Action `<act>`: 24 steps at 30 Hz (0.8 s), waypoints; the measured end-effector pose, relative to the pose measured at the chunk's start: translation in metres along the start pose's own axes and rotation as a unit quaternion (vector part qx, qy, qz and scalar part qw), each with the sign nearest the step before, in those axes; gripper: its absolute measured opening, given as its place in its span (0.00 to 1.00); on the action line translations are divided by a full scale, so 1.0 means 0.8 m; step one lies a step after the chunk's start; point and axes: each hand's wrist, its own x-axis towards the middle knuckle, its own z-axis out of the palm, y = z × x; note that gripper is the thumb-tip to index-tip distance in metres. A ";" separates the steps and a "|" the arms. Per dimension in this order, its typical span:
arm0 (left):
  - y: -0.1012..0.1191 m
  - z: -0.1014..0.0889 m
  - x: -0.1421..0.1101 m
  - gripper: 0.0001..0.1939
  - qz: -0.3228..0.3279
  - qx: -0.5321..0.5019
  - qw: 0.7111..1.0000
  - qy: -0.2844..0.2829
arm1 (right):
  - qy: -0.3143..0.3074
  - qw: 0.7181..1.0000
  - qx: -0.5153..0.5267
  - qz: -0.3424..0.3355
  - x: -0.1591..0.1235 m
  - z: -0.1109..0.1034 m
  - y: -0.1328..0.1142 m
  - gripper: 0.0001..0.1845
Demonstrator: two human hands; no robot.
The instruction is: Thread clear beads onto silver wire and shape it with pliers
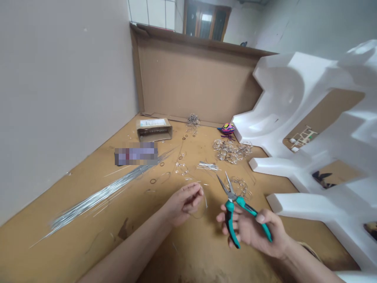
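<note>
My left hand (186,202) is closed in a pinch on a thin wire (205,199), whose bent end hangs out to the right of the fingers. My right hand (253,228) holds needle-nose pliers (231,196) with teal and black handles. The handles are spread and the jaws stand apart, pointing up and away with nothing between them. Just beyond the jaws lies a small bunch of short cut wires (208,166). A tangle of wire loops (241,188) lies partly behind the pliers. Left of my left hand is a small dark ring (152,181).
Long straight wires (100,196) stretch across the left side. Behind them are a blurred-out flat item (136,153) and an open cardboard box (154,131). A heap of clear bead-like wire pieces (231,151) sits before a colourful object (227,128). White foam packaging (282,98) borders the right.
</note>
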 end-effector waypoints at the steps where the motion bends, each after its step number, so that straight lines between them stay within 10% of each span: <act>1: 0.001 0.000 0.000 0.10 0.001 -0.003 1.000 0.002 | -0.013 1.000 0.009 0.001 0.001 0.000 0.000 0.35; 11: 0.002 -0.006 -0.003 0.09 -0.017 -0.095 0.995 -0.029 | -0.016 0.972 -0.221 0.077 0.000 -0.005 -0.017 0.23; 24: -0.004 -0.009 -0.002 0.10 -0.045 -0.169 0.981 -0.082 | -0.006 0.980 -0.193 0.052 0.028 0.011 0.004 0.20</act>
